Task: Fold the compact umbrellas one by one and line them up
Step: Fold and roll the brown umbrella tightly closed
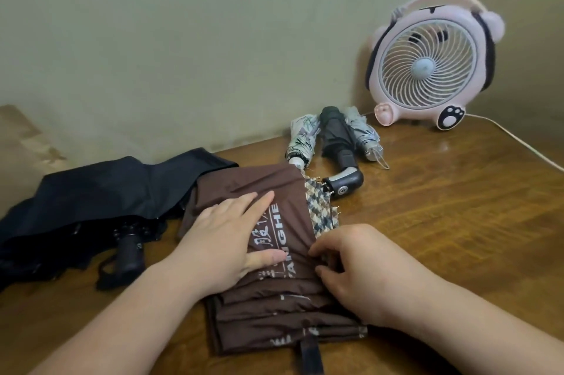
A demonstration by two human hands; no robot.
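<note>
Head view: brown umbrella mid-fold under both hands, row of done ones behind.
Left of frame, black umbrella lies collapsed but loose and unpleated on the bench, not yet done. Left hand lies flat, fingers straight, pressing the brown umbrella at centre frame. Right hand has curled fingers pinching the pleats by the checked trim. Step looks like gathering and flattening panels before rolling. Next move likely calls for keeping the pleats pinned, rolling the canopy tight and closing the strap at bottom centre. Upper right of centre, three folded umbrellas lie side by side: leaf-print umbrella, dark umbrella, pale umbrella. Pink fan at far right.
</note>
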